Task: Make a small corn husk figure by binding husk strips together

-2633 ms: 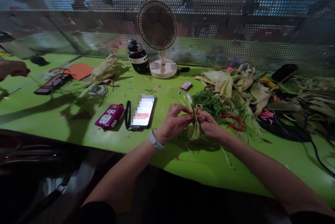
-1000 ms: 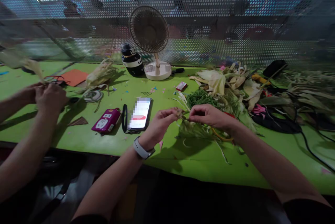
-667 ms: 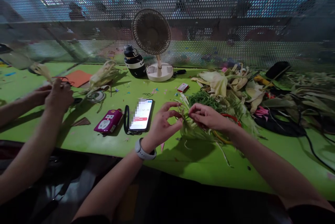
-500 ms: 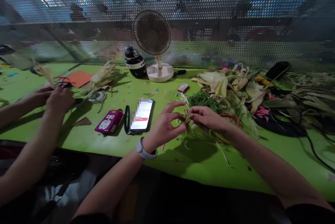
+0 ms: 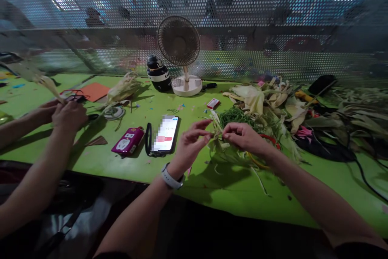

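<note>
Compared with half a second before, the left hand (image 5: 188, 146) has drawn its thumb and forefinger together; the right hand (image 5: 243, 137) is unchanged. Both wrists hover above the green desk (image 5: 127, 162), palms turned inward, each grip pinching the knotted top of the corn-husk bundle (image 5: 222, 148), which hangs between them right of the phone (image 5: 165, 134). A co-worker's hands (image 5: 65, 114) work left of the phone; the fan (image 5: 179, 55) stands beyond it.

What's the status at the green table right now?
Left hand and right hand both pinching the husk bundle. Green strings just behind. Phone lies left.
</note>
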`<action>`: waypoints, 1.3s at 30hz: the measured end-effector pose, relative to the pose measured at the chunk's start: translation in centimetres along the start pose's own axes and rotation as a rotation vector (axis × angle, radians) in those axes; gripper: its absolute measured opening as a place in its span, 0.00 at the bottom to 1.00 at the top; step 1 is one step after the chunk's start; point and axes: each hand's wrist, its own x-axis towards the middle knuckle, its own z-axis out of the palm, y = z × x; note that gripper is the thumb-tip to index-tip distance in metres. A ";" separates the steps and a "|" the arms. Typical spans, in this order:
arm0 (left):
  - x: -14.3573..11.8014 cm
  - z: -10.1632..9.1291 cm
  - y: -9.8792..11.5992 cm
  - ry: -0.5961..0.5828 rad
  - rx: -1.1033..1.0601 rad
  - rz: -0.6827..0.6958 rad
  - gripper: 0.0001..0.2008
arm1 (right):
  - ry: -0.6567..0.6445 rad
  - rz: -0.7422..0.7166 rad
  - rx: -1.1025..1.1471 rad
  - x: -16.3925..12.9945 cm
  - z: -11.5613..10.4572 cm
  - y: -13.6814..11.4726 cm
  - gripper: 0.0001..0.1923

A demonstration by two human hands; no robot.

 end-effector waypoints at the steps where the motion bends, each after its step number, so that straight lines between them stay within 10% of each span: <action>1: 0.1 0.1 -0.3 0.048 -0.164 -0.113 0.01 | 0.011 -0.020 0.000 -0.1 0.0 -0.1 0.08; 8: 1.4 -0.4 -0.4 0.310 -0.629 -0.530 0.03 | 0.155 -0.084 0.141 0.3 -0.6 -0.3 0.12; 18: 3.2 -1.9 -0.3 0.540 -0.391 -0.052 0.01 | 0.173 -0.030 0.098 0.1 -2.6 1.6 0.16; 22: 3.0 -1.9 -0.6 0.398 -0.668 -0.300 0.03 | 0.169 -0.020 0.415 0.6 -2.4 2.0 0.15; 29: 1.2 0.5 -1.1 -0.050 -0.750 -0.298 0.09 | 0.113 -0.033 1.027 2.3 -0.8 -0.8 0.12; 39: -0.3 -2.0 -2.3 -0.196 -0.329 -0.384 0.12 | 0.097 -0.066 0.759 1.7 -0.5 -0.9 0.19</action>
